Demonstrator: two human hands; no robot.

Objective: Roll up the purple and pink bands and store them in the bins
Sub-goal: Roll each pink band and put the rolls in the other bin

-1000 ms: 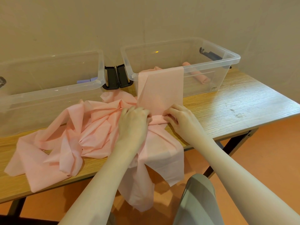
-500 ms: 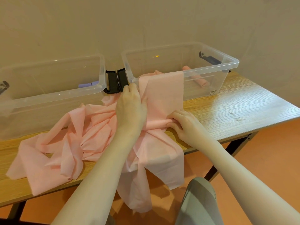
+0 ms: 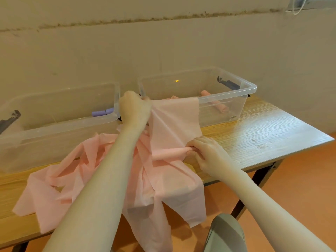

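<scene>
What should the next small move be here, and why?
Probably pull the pink band flat with the left hand, which grips it near the right bin, while the right hand holds the started roll. The stretch between them looks creased.

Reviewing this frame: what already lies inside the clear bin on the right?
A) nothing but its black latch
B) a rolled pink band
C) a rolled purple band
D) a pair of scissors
B: a rolled pink band lies on the floor of the right bin, while the rolled purple band sits in the left bin.
</scene>
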